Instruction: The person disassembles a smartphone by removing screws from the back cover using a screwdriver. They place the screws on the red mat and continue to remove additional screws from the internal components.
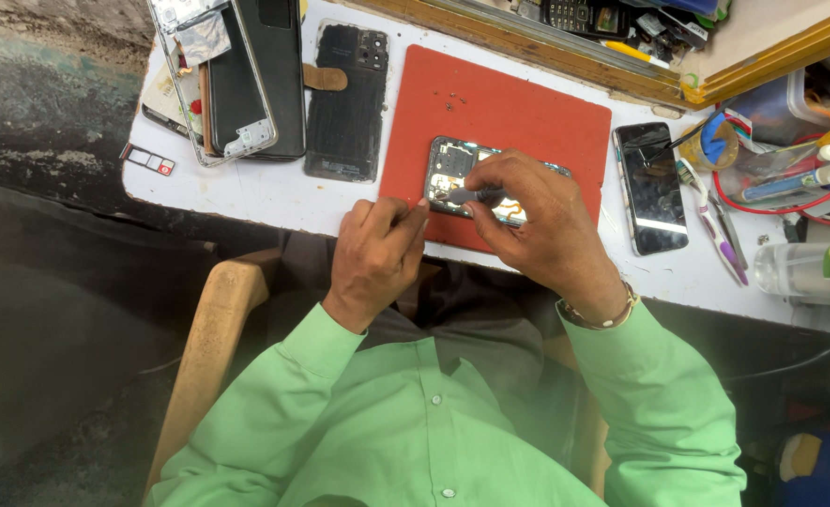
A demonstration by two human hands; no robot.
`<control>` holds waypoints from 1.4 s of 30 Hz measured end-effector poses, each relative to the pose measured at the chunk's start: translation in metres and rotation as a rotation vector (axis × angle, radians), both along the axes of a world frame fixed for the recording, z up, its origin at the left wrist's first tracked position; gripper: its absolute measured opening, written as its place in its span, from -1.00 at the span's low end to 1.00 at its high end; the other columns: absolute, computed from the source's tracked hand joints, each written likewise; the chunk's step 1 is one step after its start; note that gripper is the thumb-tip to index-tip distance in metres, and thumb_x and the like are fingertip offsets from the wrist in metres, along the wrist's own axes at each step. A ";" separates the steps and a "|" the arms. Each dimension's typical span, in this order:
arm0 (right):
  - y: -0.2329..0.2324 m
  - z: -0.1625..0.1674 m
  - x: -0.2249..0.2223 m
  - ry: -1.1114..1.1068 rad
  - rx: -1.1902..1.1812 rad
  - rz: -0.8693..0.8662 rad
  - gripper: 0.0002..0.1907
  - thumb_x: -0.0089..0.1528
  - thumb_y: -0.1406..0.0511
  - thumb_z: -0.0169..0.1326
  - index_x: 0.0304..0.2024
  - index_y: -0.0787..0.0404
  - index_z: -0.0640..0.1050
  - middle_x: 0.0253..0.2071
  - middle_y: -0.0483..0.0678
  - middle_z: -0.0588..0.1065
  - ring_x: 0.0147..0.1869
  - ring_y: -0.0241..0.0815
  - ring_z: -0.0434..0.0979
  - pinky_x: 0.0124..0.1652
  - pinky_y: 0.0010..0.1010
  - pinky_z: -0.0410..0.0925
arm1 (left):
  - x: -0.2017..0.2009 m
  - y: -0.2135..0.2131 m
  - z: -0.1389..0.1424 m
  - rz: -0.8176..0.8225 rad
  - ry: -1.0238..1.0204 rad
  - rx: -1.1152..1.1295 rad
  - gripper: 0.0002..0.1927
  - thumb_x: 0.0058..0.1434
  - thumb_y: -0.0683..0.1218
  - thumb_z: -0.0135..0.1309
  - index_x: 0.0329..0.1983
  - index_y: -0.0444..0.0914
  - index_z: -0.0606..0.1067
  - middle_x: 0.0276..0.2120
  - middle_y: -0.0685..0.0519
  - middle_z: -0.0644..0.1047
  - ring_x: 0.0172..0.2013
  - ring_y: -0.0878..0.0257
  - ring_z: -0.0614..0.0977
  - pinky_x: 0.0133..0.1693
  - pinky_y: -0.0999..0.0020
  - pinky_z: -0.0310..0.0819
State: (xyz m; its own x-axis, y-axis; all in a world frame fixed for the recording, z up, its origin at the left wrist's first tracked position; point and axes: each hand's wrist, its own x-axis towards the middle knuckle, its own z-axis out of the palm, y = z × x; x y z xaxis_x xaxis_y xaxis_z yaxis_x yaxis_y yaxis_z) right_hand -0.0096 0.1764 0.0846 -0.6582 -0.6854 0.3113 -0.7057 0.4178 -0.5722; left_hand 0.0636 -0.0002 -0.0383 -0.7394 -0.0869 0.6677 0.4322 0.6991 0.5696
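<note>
Head camera, looking down: an opened smartphone (452,169) lies back-up on a red work mat (527,113) just above the centre of the frame, its rear cover off and its circuit board and metal shields bare. The right hand (537,221) covers the phone's right half, fingers curled shut around a slim dark-handled tool (476,195) whose tip rests on the board. The left hand (377,253) sits at the mat's lower left edge, fingertips pinched together against the mat; whether they hold anything cannot be told.

The phone looks light, thin and stiff, but with its electronics exposed it is judged fragile: the safest hold would be by the frame's long edges, well away from the board and the orange flex cable showing under the right hand. Several tiny screws (452,94) lie loose on the mat above the phone and would scatter at a nudge.

Left of the mat, at upper centre, lies a dark back cover (344,103) with camera cut-outs. At the upper left, more phone frames and a black handset (279,75) are stacked, with a small card tray (147,160) near the white table's (246,192) left edge. Right of the mat rests a dark-screened phone (651,188), then a toothbrush (710,221), and a clutter of cables and bottles at the right edge. The person wears a green shirt (415,422) and sits in a wooden chair (204,347).
</note>
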 end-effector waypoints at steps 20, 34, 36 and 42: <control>-0.002 0.001 0.000 0.021 0.014 -0.003 -0.74 0.21 0.50 0.25 -0.09 0.31 0.48 -0.10 0.02 0.55 -0.11 -0.12 0.67 -0.14 -0.39 0.52 | 0.000 0.000 -0.001 0.002 0.005 0.002 -0.76 0.25 -0.22 0.25 -0.01 -0.29 0.63 -0.30 0.13 0.44 -0.33 0.18 0.40 -0.27 0.27 0.32; -0.003 0.002 0.000 0.024 0.024 -0.009 -0.75 0.21 0.48 0.26 -0.10 0.31 0.48 -0.13 0.02 0.55 -0.12 -0.12 0.69 -0.15 -0.38 0.52 | 0.000 0.000 -0.003 0.004 0.001 0.011 -0.79 0.26 -0.22 0.24 -0.03 -0.28 0.63 -0.28 0.12 0.45 -0.33 0.18 0.41 -0.27 0.28 0.33; -0.004 0.003 0.000 0.017 0.034 -0.019 -0.75 0.22 0.48 0.26 -0.10 0.31 0.48 -0.14 0.02 0.55 -0.12 -0.11 0.69 -0.16 -0.38 0.51 | 0.000 0.000 -0.002 0.003 -0.003 0.015 -0.80 0.26 -0.21 0.23 -0.05 -0.28 0.63 -0.27 0.11 0.45 -0.32 0.17 0.41 -0.26 0.26 0.34; -0.005 0.006 -0.001 0.008 0.044 -0.010 -0.76 0.22 0.47 0.26 -0.12 0.32 0.48 -0.15 0.03 0.54 -0.12 -0.09 0.68 -0.16 -0.37 0.51 | 0.000 0.000 0.006 0.005 -0.004 0.042 -0.82 0.25 -0.21 0.23 -0.07 -0.28 0.63 -0.27 0.07 0.47 -0.31 0.12 0.44 -0.25 0.22 0.36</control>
State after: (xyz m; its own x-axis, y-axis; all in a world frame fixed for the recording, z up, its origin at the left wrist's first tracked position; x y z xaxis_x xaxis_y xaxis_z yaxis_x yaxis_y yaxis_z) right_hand -0.0103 0.1713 0.0909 -0.6630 -0.6916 0.2865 -0.7057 0.4497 -0.5476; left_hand 0.0639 -0.0003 -0.0319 -0.7417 -0.1190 0.6601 0.4259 0.6768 0.6005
